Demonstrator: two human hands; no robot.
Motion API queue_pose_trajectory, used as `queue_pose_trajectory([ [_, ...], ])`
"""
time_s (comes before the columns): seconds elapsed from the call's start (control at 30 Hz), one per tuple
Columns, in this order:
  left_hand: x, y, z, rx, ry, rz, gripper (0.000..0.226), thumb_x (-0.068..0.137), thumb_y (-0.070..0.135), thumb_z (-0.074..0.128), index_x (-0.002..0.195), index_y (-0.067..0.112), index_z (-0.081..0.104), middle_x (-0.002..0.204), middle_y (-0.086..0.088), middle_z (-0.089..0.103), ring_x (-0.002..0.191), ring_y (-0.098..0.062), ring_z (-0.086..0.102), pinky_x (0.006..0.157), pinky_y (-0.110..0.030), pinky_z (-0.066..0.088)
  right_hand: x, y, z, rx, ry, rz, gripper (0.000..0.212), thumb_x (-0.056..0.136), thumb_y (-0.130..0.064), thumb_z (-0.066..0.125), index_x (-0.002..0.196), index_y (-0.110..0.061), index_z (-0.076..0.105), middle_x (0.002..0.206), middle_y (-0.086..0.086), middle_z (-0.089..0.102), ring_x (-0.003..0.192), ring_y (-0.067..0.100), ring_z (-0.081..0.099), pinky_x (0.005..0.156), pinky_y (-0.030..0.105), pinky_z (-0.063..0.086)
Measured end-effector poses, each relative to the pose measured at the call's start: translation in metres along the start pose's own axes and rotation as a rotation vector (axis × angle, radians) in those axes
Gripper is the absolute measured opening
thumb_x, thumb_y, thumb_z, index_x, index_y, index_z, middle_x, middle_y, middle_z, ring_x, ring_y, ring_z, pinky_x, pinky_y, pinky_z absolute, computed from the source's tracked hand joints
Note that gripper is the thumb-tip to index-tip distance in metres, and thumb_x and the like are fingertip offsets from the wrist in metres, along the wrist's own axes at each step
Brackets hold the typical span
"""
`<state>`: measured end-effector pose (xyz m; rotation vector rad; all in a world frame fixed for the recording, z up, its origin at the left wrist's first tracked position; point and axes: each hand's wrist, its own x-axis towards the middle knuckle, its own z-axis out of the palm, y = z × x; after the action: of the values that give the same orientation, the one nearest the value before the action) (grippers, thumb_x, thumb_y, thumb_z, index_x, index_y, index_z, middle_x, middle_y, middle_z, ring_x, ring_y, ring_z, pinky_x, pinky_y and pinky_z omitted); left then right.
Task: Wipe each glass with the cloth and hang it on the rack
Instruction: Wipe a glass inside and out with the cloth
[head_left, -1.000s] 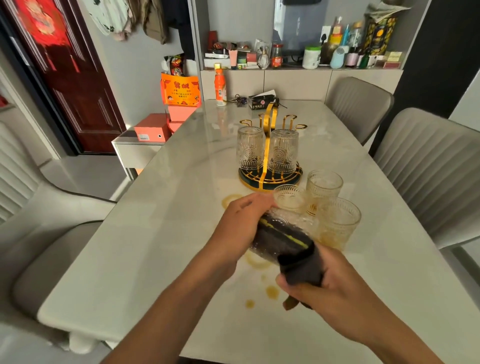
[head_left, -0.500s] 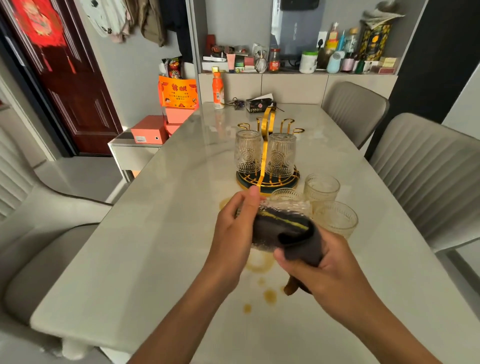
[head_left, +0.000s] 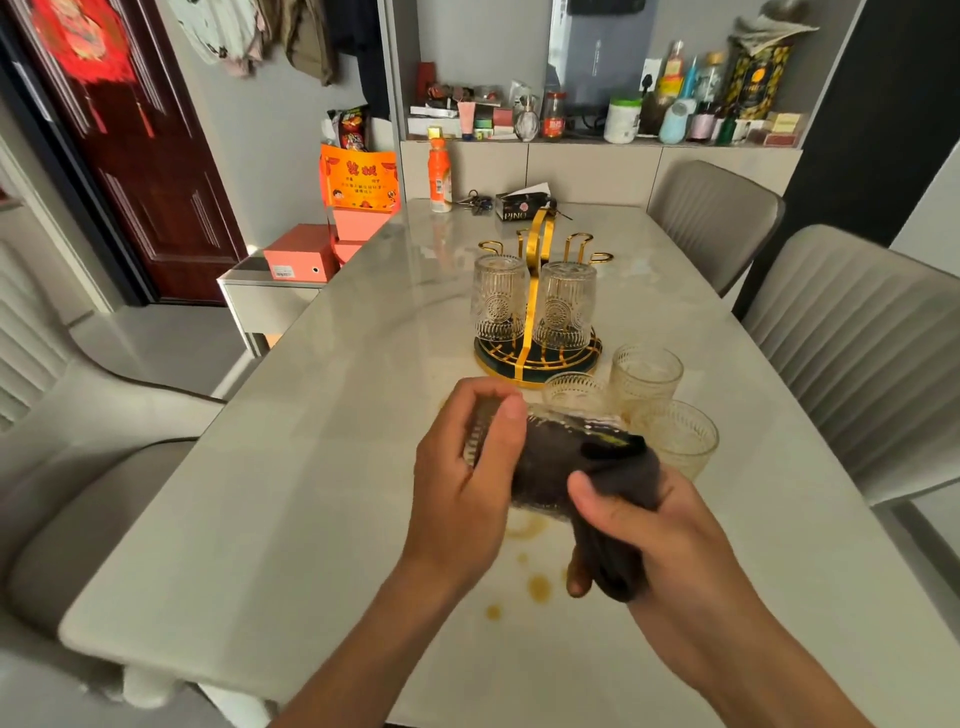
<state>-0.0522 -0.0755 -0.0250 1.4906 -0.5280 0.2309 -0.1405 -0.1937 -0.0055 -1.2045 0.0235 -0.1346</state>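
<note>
My left hand (head_left: 462, 483) curled its fingers (head_left: 501, 410) round the base end of the patterned glass (head_left: 545, 457), held on its side above the table (head_left: 260, 519). My right hand (head_left: 654, 525) gripped the dark cloth (head_left: 613, 519), which was stuffed into the glass's mouth. I judged this the wiping step. Three unwiped glasses (head_left: 647, 371) stood upright just beyond, near the gold rack (head_left: 537, 312), where two glasses (head_left: 500, 299) already hung upside down. Next I would need to pull the cloth free, invert the glass and seat it on an empty hook.
</note>
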Motion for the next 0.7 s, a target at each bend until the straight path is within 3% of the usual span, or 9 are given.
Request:
queue_pose_trajectory([
  [0.07,-0.004,-0.002,0.002,-0.052,0.045,0.057,0.016,0.099,0.021,0.05,0.093,0.018,0.065,0.084,0.014,0.065,0.081,-0.006,0.061,0.067,-0.02,0.049,-0.003,0.001,0.001,-0.105,-0.033,-0.009,0.025,0.073,-0.011,0.071,0.092,-0.026,0.076,0.074,0.008,0.062,0.053,0.017,0.051,0.043,0.029,0.048],
  [0.17,0.018,0.004,0.0,-0.05,-0.038,-0.532,0.022,0.099,0.028,0.053,0.084,0.018,0.066,0.079,0.003,0.067,0.082,-0.017,0.061,0.07,-0.029,0.047,0.002,0.001,-0.008,-0.92,-0.131,-0.275,0.025,0.081,-0.013,0.071,0.098,-0.03,0.063,0.066,-0.011,0.059,0.053,0.007,0.047,0.047,0.025,0.04],
  [0.23,0.024,0.011,-0.003,-0.059,-0.167,-0.739,0.027,0.096,0.041,0.056,0.089,0.017,0.067,0.082,-0.001,0.068,0.082,-0.018,0.062,0.073,-0.032,0.047,0.003,0.002,-0.011,-1.012,-0.138,-0.327,0.023,0.082,-0.017,0.07,0.1,-0.03,0.062,0.069,-0.015,0.061,0.056,0.007,0.05,0.049,0.027,0.041],
  [0.3,0.018,0.009,-0.003,-0.114,-0.12,-0.453,0.032,0.092,0.043,0.059,0.091,0.011,0.064,0.083,0.001,0.066,0.081,-0.013,0.061,0.072,-0.029,0.047,0.003,0.001,-0.005,-0.607,-0.062,-0.241,0.026,0.077,-0.015,0.072,0.099,-0.03,0.07,0.072,-0.008,0.068,0.057,0.009,0.056,0.045,0.035,0.048],
  [0.4,-0.003,0.002,-0.002,-0.231,-0.063,0.1,0.02,0.093,0.029,0.057,0.104,0.012,0.06,0.09,0.015,0.064,0.083,-0.005,0.059,0.071,-0.02,0.049,0.001,-0.003,0.003,0.049,-0.03,-0.025,0.026,0.073,-0.01,0.07,0.097,-0.016,0.077,0.084,0.011,0.071,0.057,0.016,0.059,0.043,0.03,0.05],
  [0.47,-0.001,-0.004,-0.005,-0.214,-0.036,0.08,0.017,0.093,0.029,0.053,0.099,0.015,0.062,0.09,0.015,0.065,0.083,-0.006,0.059,0.071,-0.022,0.048,0.001,-0.004,0.004,-0.11,-0.107,-0.019,0.029,0.073,-0.009,0.071,0.097,-0.024,0.075,0.078,0.011,0.066,0.056,0.019,0.055,0.043,0.03,0.051],
  [0.6,0.024,0.004,-0.007,-0.107,-0.128,-0.611,0.022,0.096,0.039,0.056,0.084,0.024,0.068,0.087,-0.001,0.068,0.083,-0.017,0.062,0.068,-0.031,0.046,0.006,-0.002,-0.005,-0.892,-0.148,-0.235,0.025,0.082,-0.022,0.069,0.104,-0.032,0.063,0.077,0.01,0.064,0.064,0.032,0.054,0.055,0.054,0.051],
  [0.63,0.024,0.005,-0.007,-0.106,-0.146,-0.609,0.024,0.096,0.042,0.055,0.085,0.024,0.068,0.088,-0.001,0.069,0.083,-0.016,0.062,0.071,-0.031,0.047,0.007,0.0,-0.006,-0.864,-0.128,-0.275,0.025,0.081,-0.022,0.07,0.104,-0.032,0.064,0.078,0.006,0.066,0.063,0.027,0.056,0.054,0.052,0.052],
  [0.7,0.017,0.001,-0.005,-0.185,-0.074,-0.271,0.022,0.095,0.041,0.055,0.091,0.023,0.066,0.09,0.002,0.067,0.085,-0.012,0.061,0.074,-0.029,0.048,0.007,0.002,-0.001,-0.463,-0.044,-0.214,0.03,0.075,-0.01,0.075,0.098,-0.029,0.071,0.078,-0.001,0.07,0.057,0.014,0.059,0.045,0.036,0.052],
])
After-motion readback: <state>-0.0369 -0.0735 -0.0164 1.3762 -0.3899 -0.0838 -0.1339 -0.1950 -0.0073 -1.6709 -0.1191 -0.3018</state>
